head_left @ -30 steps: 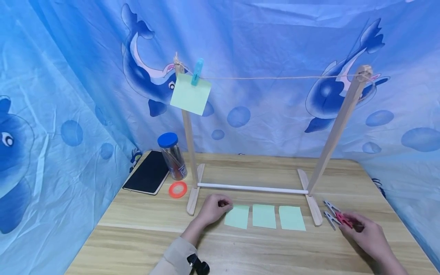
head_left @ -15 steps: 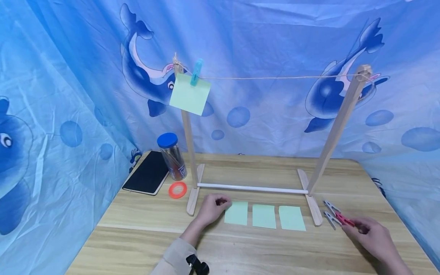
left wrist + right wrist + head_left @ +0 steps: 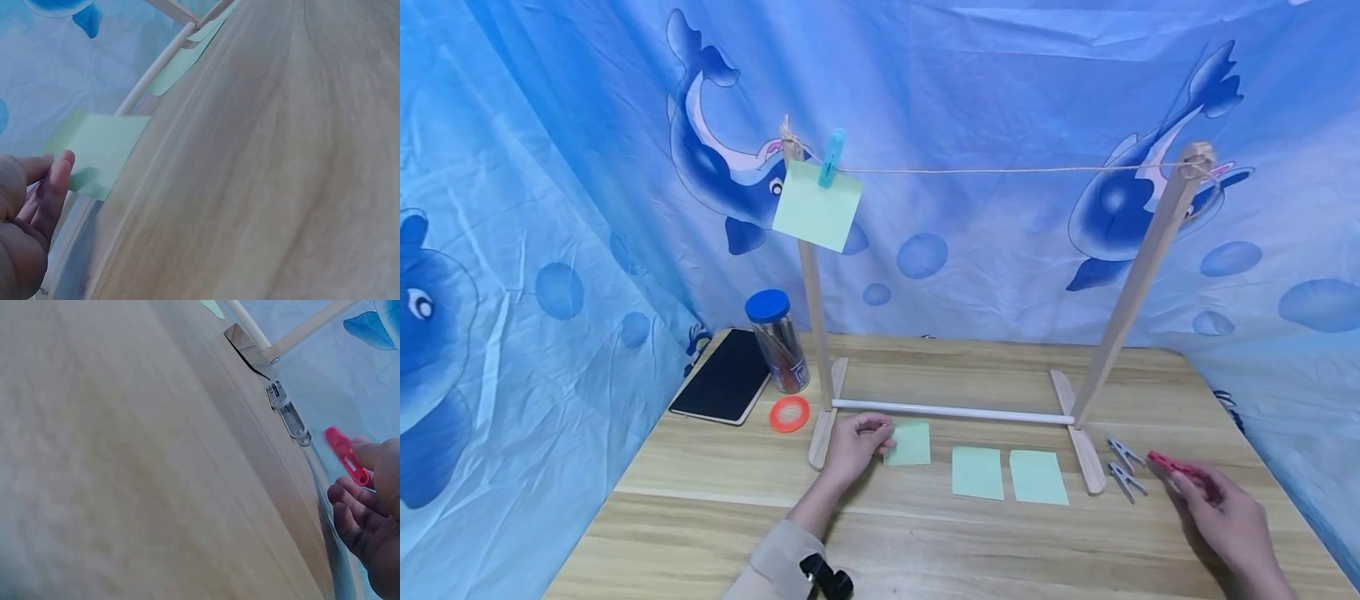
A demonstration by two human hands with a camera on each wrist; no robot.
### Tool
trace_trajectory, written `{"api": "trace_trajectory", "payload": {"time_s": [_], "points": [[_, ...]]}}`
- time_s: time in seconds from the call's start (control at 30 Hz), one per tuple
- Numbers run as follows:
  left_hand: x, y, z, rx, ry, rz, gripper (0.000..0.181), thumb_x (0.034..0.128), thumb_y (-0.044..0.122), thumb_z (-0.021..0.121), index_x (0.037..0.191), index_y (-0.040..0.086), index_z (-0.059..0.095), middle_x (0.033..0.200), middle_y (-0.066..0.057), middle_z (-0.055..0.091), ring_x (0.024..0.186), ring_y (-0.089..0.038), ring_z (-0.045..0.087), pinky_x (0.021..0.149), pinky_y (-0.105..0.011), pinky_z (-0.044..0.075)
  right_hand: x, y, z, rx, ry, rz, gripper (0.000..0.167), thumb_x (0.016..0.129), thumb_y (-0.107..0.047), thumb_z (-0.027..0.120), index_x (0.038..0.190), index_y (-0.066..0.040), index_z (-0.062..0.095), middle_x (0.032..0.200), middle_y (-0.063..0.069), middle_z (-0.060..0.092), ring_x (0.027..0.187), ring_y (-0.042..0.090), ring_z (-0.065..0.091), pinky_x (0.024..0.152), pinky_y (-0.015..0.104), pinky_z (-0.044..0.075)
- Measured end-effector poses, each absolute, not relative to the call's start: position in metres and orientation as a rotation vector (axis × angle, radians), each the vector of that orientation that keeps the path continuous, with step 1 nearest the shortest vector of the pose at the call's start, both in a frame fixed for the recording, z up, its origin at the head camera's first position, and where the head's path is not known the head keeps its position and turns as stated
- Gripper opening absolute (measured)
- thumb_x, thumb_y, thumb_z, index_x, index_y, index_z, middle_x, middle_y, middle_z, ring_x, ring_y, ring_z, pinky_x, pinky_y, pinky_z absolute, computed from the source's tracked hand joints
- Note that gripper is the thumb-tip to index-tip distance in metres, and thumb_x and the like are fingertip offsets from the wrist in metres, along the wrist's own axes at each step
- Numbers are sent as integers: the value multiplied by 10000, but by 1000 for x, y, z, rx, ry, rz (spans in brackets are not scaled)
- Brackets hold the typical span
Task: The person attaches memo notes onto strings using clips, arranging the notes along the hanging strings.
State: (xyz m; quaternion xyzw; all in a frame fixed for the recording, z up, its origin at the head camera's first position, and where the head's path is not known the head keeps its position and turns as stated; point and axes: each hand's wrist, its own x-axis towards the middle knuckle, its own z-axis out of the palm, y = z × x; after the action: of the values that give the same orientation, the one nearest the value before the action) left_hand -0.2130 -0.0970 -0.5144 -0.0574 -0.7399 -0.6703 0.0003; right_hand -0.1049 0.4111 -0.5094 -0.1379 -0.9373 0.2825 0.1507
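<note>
My left hand (image 3: 852, 450) pinches the left edge of a pale green paper square (image 3: 910, 443); in the left wrist view this paper (image 3: 106, 150) is lifted off the table. Two more green papers, a middle one (image 3: 977, 472) and a right one (image 3: 1039, 477), lie flat to its right. At the right, my right hand (image 3: 1228, 517) holds a red clothespin (image 3: 1172, 463) between thumb and fingers, raised above the table in the right wrist view. Two grey clothespins (image 3: 1126, 469) lie just left of that hand. A blue clothespin (image 3: 832, 158) fastens another green paper (image 3: 817, 207) to the string (image 3: 1000, 171).
A wooden stand with a left post (image 3: 815, 317), a right post (image 3: 1138, 283) and a white crossbar (image 3: 951, 410) spans the table behind the papers. A black notebook (image 3: 722, 377), a blue-lidded jar (image 3: 781, 346) and an orange tape roll (image 3: 789, 414) stand or lie at the left.
The left green paper has come up off the table and shifted away from me with my left hand. My right hand has drawn the red clothespin rightward, away from the grey ones.
</note>
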Motion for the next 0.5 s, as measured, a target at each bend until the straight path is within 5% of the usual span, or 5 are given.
{"api": "trace_trajectory", "payload": {"time_s": [0.17, 0.37, 0.5], "points": [[-214, -97, -515, -189, -2313, -2074, 136, 909, -21, 715, 1021, -97, 727, 899, -195, 746, 819, -238, 751, 718, -253, 599, -104, 408, -507, -566, -2632, 972, 558, 985, -404, 657, 1229, 97, 639, 834, 93, 727, 626, -47, 538, 537, 167, 419], [-212, -97, -511, -232, -2315, -2052, 165, 936, 12, 696, 1058, -96, 724, 983, -217, 745, 939, -305, 739, 765, -239, 587, -105, 407, -503, -790, -2487, 1218, 732, 917, -484, 723, 1334, 98, 573, 757, -162, 656, 647, -62, 549, 551, 164, 469], [-212, -96, -506, -299, -2296, -2084, 206, 979, 22, 647, 1118, -122, 698, 988, -243, 737, 965, -351, 729, 805, -269, 588, -106, 405, -504, -777, -2389, 1273, 667, 927, -480, 710, 1343, 31, 607, 772, -313, 566, 711, -73, 519, 577, 136, 449]]}}
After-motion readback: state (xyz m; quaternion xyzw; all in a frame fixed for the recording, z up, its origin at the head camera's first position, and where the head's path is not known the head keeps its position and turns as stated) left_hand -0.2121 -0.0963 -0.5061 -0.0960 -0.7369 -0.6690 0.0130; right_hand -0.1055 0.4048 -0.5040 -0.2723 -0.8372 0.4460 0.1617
